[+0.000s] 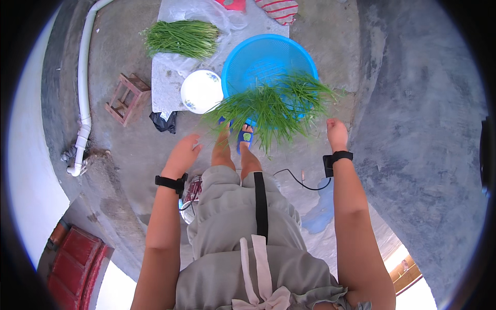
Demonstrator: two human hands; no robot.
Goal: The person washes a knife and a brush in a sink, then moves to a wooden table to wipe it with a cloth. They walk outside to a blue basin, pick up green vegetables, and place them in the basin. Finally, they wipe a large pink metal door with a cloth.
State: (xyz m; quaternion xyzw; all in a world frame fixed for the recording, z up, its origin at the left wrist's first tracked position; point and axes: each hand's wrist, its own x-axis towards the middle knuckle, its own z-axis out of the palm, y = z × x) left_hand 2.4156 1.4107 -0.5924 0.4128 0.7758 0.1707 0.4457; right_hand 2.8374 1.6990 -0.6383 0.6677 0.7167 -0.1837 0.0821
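Note:
Neither hand has anything visible in it. My left hand [183,155] hangs at the left, thumb and fingers slightly apart, short of the loose leaves. My right hand [337,133] is curled at the right, just beyond the leaf tips; its fingers are mostly hidden. Between and ahead of them, long green leaves, likely Chinese chives [267,110], drape over the near rim of a blue plastic basket [254,50] and hang outside it. Touching the basket's left side is a white bowl [201,92] with blue floral marks. A neat bundle of similar greens [182,38] lies on clear plastic farther back.
A grey slab [164,87] bears the bundle and clear plastic bag [232,21]. Left of it stand a small wooden stool [130,99] and a black plastic bag [163,123]. A white pipe [83,77] follows the left wall. Striped cloth [279,11] lies behind. A black cable [300,184] hangs from my right wristband.

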